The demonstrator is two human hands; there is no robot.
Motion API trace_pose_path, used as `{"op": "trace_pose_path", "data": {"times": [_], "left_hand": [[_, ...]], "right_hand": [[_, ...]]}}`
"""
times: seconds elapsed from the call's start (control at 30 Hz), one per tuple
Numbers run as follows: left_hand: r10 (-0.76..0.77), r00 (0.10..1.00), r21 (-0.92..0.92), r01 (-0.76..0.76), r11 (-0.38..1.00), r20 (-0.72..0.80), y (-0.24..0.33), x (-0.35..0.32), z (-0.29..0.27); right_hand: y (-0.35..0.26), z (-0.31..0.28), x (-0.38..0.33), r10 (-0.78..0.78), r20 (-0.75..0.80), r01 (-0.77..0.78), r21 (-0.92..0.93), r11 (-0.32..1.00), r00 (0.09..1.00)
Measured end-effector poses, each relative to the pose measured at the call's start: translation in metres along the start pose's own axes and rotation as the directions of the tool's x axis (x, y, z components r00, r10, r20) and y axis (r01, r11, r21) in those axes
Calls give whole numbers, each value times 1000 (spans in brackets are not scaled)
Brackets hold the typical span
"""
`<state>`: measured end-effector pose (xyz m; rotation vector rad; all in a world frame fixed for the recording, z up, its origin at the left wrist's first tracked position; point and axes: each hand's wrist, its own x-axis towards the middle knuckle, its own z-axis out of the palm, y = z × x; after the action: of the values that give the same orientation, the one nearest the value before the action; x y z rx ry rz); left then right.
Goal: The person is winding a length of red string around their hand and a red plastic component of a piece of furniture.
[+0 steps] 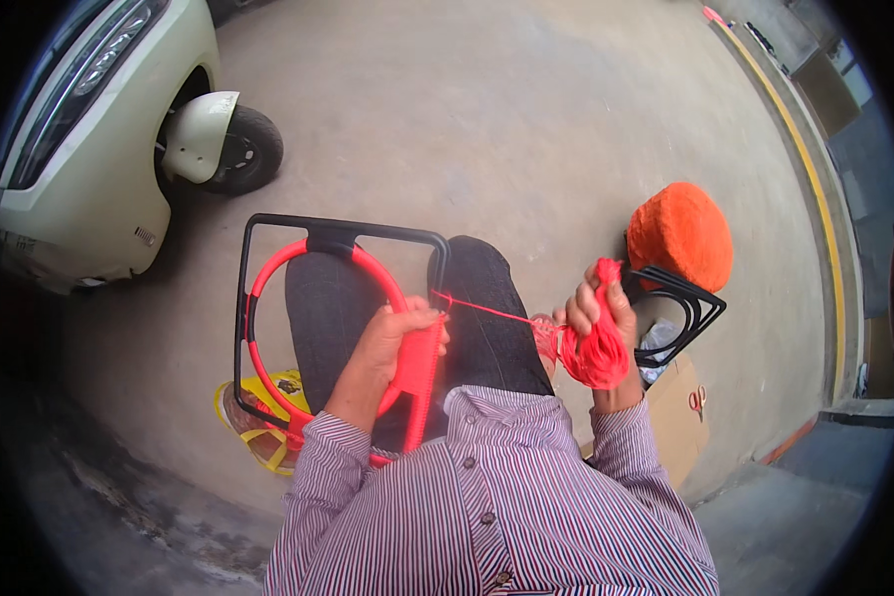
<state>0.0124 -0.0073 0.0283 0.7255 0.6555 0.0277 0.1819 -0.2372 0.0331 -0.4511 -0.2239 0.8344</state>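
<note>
A black metal frame (392,231) with rounded corners and an inner ring (375,268) lies over my thighs, tilted to the left. Red cord covers much of the ring and packs closely along the frame's near right side (419,375). My left hand (399,343) is closed on that red-wrapped side. Out to the right, my right hand (606,310) grips a looped bundle of red cord (598,356). Between the two hands runs a single taut strand (495,310), reaching the frame's right bar just above my left fingers. My palms hide part of the wrapping and the bundle.
An orange covered stool (680,238) stands at the right, with more black frames (700,318) beside it. Red-handled scissors (697,399) lie on cardboard (670,422). A pale vehicle (89,219) with a black wheel (248,151) stands at the far left. Yellow footwear (290,385) shows below my knee.
</note>
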Motion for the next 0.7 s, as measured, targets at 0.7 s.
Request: {"op": "trace_pose_path", "data": {"times": [0.7], "left_hand": [[185,982,-64,-188,980,-41,-5,-5,-11]], "right_hand": [[7,14,40,90,-292,-274,-685,675,952]]}}
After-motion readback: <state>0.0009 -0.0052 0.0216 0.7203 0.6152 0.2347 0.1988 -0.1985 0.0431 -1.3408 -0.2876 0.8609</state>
